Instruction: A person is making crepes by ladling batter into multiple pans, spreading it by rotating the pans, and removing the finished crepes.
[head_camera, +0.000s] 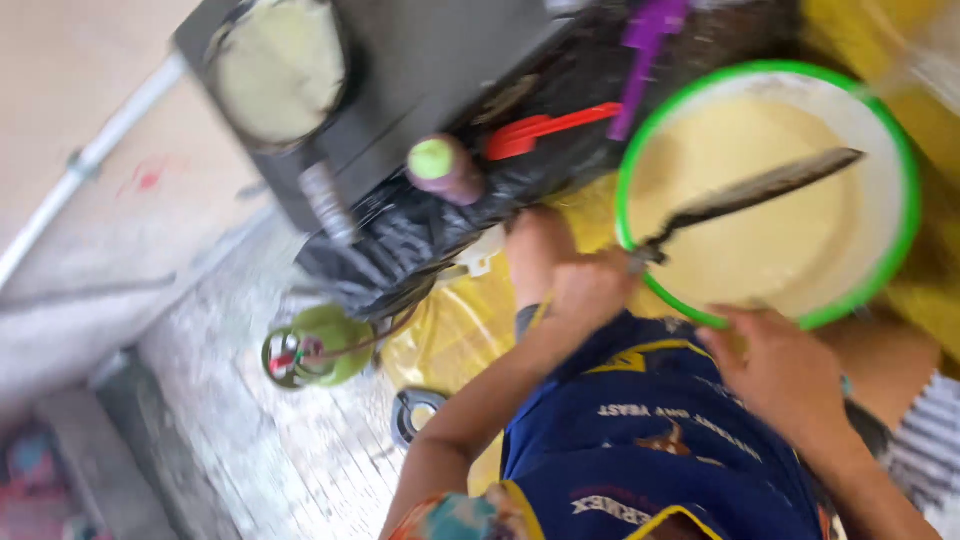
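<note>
At bowl (905, 170) rim: rt hand (785, 375), lft hand (590, 285) w/ ladle (750, 192).

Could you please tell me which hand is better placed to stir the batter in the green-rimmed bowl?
Left. The left hand is closed on the handle of the dark utensil lying in the batter. The right hand is only at the bowl rim.

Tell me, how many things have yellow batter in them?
2: the green-rimmed bowl by the left hand and right hand, and the dark pan at top left. More may be hidden.
</note>
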